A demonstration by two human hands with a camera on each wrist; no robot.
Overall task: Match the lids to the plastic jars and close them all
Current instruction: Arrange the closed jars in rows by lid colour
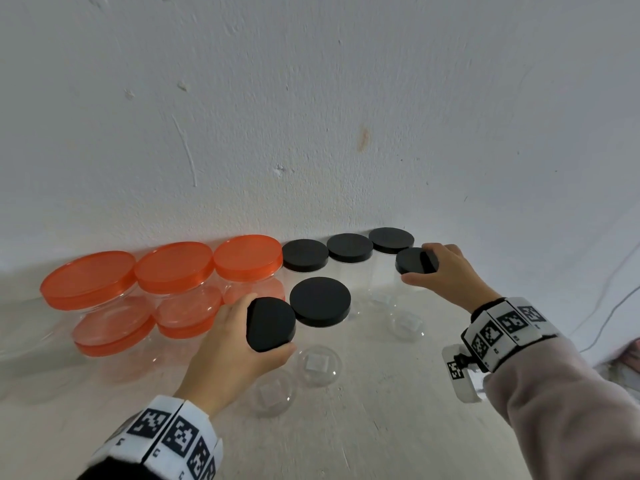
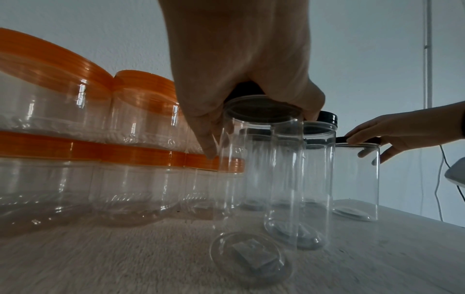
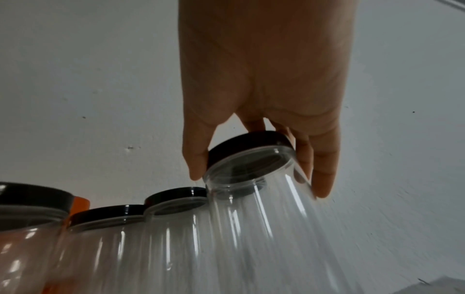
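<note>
From the head view, the left hand (image 1: 235,341) curls its fingers and thumb round a black lid (image 1: 270,323) atop a tall clear jar (image 1: 273,393), and the right hand (image 1: 446,271) grips another black lid (image 1: 414,260) on the rightmost jar (image 1: 405,327). Between them a capped jar (image 1: 320,301) stands, with three more black-lidded jars (image 1: 349,247) along the wall (image 1: 311,98). To the left, orange-lidded jars (image 1: 173,268) are stacked two high. All jars look empty; a label shows through some bases. In the left wrist view, fingers (image 2: 208,139) hang beside the jar's rim (image 2: 261,111), the lid seated on it; the table (image 2: 100,258) is pale. In the right wrist view, thumb and fingers (image 3: 324,175) pinch the lid (image 3: 249,145) on its jar mouth, neighbouring capped jars (image 3: 176,201) to the left.
</note>
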